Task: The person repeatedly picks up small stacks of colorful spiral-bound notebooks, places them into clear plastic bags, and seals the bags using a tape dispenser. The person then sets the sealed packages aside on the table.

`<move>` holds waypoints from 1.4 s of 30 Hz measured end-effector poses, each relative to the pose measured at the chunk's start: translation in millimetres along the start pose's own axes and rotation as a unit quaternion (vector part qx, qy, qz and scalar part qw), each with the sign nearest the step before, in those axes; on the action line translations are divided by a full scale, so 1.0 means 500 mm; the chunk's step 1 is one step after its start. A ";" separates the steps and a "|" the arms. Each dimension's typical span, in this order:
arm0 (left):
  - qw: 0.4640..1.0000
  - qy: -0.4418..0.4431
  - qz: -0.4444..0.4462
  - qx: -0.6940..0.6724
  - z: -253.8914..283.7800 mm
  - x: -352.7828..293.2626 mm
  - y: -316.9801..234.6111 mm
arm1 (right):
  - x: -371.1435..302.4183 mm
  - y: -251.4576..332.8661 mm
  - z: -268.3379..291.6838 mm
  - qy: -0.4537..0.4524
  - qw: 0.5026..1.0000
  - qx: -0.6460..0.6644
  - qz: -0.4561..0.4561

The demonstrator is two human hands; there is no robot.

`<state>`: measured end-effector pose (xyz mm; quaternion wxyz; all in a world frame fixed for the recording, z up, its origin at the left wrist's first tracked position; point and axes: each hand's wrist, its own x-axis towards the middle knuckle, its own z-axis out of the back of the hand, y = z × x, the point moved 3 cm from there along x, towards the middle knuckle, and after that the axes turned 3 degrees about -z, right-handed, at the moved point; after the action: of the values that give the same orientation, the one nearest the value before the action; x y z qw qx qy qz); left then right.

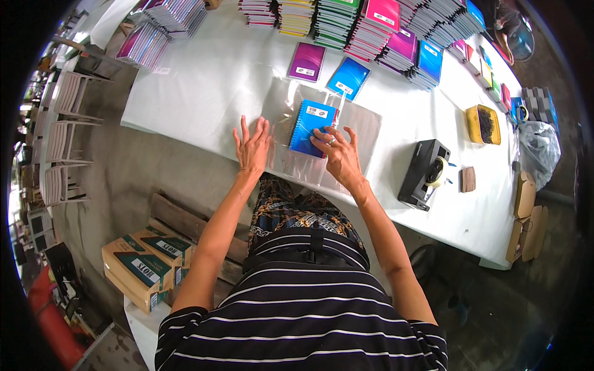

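Note:
A blue spiral notebook (303,133) with a white label lies on clear plastic bags (364,127) near the table's front edge. A red edge shows beneath its right side. My right hand (339,156), with a ring on it, has its thumb and fingers bent onto the notebook's lower right part. My left hand (252,148) is open, fingers spread, at the left edge of the plastic, and holds nothing. Just beyond the plastic lie a purple notebook (307,62) and another blue notebook (349,78), the latter touching the plastic's far edge.
Stacks of coloured notebooks (337,25) line the table's far side, with more stacks (143,46) at far left. A black tape dispenser (422,173), a brown block (468,179) and a yellow tub (483,125) stand at right. Cardboard boxes (145,263) sit at lower left.

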<state>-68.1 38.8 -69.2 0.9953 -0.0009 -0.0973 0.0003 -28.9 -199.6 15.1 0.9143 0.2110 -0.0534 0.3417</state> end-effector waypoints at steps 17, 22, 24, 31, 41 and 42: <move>0.951 -0.094 0.032 -0.293 0.065 -0.029 -0.027 | -0.001 -0.006 0.005 0.013 1.000 -0.008 0.006; 0.814 -0.096 0.094 -0.565 0.176 -0.023 -0.113 | 0.025 0.006 0.006 0.020 0.998 0.053 -0.035; 0.877 -0.072 -0.022 -0.474 0.186 -0.024 -0.143 | 0.043 0.013 -0.005 0.027 0.987 0.123 -0.100; 0.823 0.098 -0.097 -0.551 0.167 -0.026 -0.134 | 0.073 0.028 -0.063 -0.014 0.953 0.168 -0.251; 0.897 0.027 -0.426 -0.118 0.145 0.394 -0.089 | 0.071 0.010 -0.079 -0.005 0.934 0.222 -0.281; 0.907 0.034 -0.394 -0.147 0.146 0.425 -0.107 | 0.073 0.005 -0.079 0.008 0.929 0.233 -0.286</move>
<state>126.2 -14.4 43.8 0.9055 -0.1084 -0.0548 -0.4066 -4.7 -159.3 -11.1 0.8985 0.4222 0.0973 0.0703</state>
